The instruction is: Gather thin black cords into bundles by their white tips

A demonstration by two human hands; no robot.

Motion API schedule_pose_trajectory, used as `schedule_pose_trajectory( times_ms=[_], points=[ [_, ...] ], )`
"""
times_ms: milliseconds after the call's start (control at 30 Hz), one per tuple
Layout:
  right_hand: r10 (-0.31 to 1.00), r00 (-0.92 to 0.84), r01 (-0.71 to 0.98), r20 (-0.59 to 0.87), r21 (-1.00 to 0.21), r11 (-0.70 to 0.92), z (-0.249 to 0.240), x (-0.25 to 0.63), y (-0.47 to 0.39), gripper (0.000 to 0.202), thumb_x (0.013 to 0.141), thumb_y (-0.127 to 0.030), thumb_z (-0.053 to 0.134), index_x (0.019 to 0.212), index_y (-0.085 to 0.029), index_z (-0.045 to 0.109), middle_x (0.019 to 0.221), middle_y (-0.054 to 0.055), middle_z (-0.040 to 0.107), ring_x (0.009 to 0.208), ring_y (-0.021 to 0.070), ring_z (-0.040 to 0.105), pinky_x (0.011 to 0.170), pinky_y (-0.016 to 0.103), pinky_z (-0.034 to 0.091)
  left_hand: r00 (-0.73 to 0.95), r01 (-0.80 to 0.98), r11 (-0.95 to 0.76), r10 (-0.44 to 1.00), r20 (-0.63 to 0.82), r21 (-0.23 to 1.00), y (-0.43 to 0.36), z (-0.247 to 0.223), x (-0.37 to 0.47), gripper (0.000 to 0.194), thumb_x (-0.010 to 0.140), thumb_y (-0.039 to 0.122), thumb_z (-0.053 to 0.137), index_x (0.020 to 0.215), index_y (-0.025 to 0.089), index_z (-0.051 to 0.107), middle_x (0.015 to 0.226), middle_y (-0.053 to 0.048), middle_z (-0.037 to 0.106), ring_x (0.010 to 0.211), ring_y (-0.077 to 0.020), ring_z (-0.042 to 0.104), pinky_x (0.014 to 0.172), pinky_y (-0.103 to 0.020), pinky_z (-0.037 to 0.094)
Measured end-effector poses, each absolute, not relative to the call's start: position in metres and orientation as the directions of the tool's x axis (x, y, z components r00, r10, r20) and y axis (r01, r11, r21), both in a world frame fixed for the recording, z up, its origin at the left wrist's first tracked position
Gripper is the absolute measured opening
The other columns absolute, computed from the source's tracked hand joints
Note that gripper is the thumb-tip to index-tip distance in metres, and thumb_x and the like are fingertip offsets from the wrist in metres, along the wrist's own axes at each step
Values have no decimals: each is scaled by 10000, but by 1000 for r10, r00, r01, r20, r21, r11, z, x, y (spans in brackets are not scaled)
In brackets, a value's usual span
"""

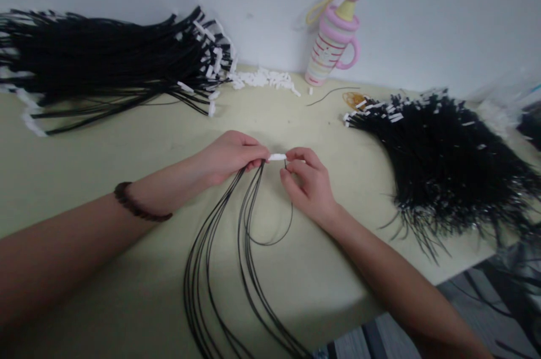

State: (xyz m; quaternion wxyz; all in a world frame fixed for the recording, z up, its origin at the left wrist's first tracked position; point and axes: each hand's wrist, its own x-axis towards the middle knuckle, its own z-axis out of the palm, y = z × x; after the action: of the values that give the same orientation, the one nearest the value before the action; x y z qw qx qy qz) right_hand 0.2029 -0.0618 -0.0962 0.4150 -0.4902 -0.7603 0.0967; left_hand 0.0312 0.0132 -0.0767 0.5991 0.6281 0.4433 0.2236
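My left hand [236, 157] is closed on the left end of a white plastic connector [278, 157], which lies level between both hands. Several thin black wires [247, 235] hang from beneath my left fingers and curve down toward the table's front. My right hand [307, 181] has its fingertips pinched at the connector's right end. One black wire runs up to those fingertips and loops back to the left below them. The exact contact of that wire with the connector is hidden by my fingers.
A big stack of black wires with white connectors [110, 57] lies back left. Loose white connectors [266, 78] are heaped by the wall, beside a pink cup [332, 43]. Another black wire pile [448, 162] covers the right side. The table edge [469, 264] runs along the lower right.
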Motion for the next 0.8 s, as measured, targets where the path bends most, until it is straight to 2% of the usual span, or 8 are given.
schedule_pose_trajectory(
  times_ms=[100,267,433,533,600,667,733,800],
  points=[
    [792,-158,598,589,-582,551,-96,203,-62,149,800,-158,488,660,-165,539,1082,108,557,935,156,556,822,318,470,520,282,152,805,-284,947,12,-75,31,160,663,239,573,520,169,574,445,21,444,430,-76,366,436,-218,234],
    [786,-139,585,603,-590,556,-95,202,-63,150,784,-119,488,655,-154,557,942,106,624,850,153,574,775,307,481,546,279,166,782,-299,946,12,-78,31,152,666,250,572,537,173,588,446,26,441,422,-75,356,432,-223,224],
    [764,-163,611,624,-544,575,-97,202,-62,172,791,-126,479,637,-146,553,886,107,602,823,159,554,735,308,482,558,282,136,782,-278,950,9,-83,30,165,683,260,560,545,173,585,464,22,448,432,-79,366,442,-228,237],
    [773,-163,609,613,-554,568,-100,200,-60,160,815,-148,478,689,-155,577,930,98,583,861,155,548,771,320,481,532,268,132,805,-261,954,9,-82,32,187,686,255,564,522,165,570,459,17,452,436,-77,376,443,-223,248],
    [807,-147,592,572,-603,534,-101,201,-58,139,827,-173,497,758,-156,615,1028,107,556,904,151,546,795,317,479,494,251,137,833,-249,958,12,-79,32,193,683,241,571,509,158,564,454,13,461,440,-74,388,442,-215,258],
    [855,-135,557,501,-676,483,-101,204,-54,131,825,-209,536,810,-159,656,1044,104,543,941,152,533,775,296,479,452,220,147,861,-234,964,17,-74,30,200,677,214,580,489,150,554,451,9,468,438,-67,392,434,-207,263],
    [896,-173,496,409,-749,438,-98,211,-50,143,817,-247,566,826,-169,686,904,74,562,904,142,526,724,266,471,433,173,173,871,-233,970,23,-66,27,223,678,190,579,464,147,534,441,7,465,421,-60,387,422,-203,266],
    [914,-277,405,296,-827,390,-95,220,-46,149,805,-281,590,822,-182,699,733,24,552,778,117,526,656,239,456,465,114,194,856,-225,974,26,-57,22,245,684,190,567,447,151,520,426,5,455,402,-60,385,411,-204,271]
  ],
)
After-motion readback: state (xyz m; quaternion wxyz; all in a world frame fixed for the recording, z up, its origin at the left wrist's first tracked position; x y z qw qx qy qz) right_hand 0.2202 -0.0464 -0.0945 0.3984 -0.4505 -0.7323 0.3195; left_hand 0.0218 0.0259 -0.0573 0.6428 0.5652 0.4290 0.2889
